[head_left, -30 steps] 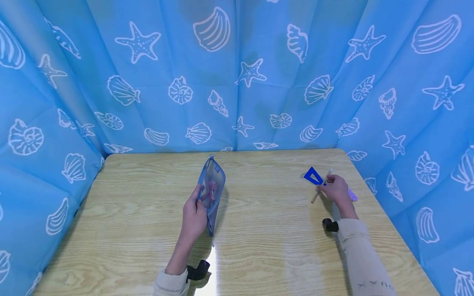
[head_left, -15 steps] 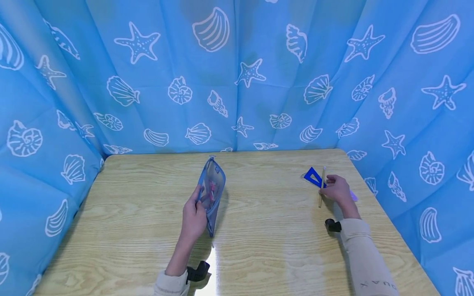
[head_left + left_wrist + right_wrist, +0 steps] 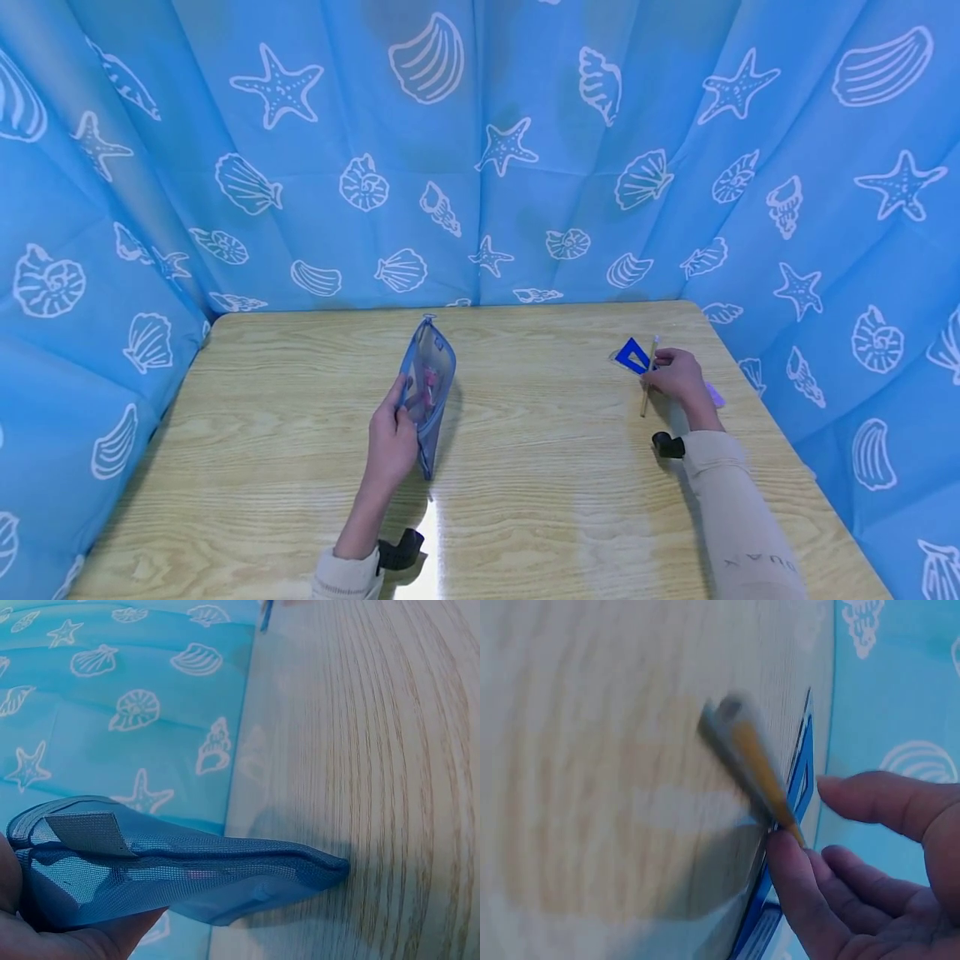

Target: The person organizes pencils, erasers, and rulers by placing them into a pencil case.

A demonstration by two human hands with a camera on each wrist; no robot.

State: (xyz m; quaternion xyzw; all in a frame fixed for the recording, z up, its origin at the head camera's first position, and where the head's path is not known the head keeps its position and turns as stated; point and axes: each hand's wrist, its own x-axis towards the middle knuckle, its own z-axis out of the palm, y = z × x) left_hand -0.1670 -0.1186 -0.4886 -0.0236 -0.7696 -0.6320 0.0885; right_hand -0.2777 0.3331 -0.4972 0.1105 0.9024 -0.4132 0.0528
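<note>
My left hand (image 3: 392,442) grips a blue mesh zip pouch (image 3: 442,375) by its near side, thumb in front, and the pouch stands on edge with its mouth parted. Something pink (image 3: 430,387) shows inside it. In the left wrist view the zipped edge of the pouch (image 3: 187,862) points away from the thumb. At the right, my right hand (image 3: 677,377) holds a pencil (image 3: 647,400) at the fingertips, tilted above the table. The right wrist view shows the pencil (image 3: 754,754) blurred against the index finger, with the thumb apart from it.
A blue set square (image 3: 632,354) lies just beyond the pencil, with a clear-edged piece beside it. Something purple (image 3: 715,396) lies partly hidden behind the right wrist. A shell-patterned blue curtain (image 3: 480,167) encloses the back and sides of the wooden table (image 3: 540,467).
The pencil in my right hand has swung from a slant to nearly upright in the head view. The hand itself shifted only slightly. My left hand and the pouch stayed where they were.
</note>
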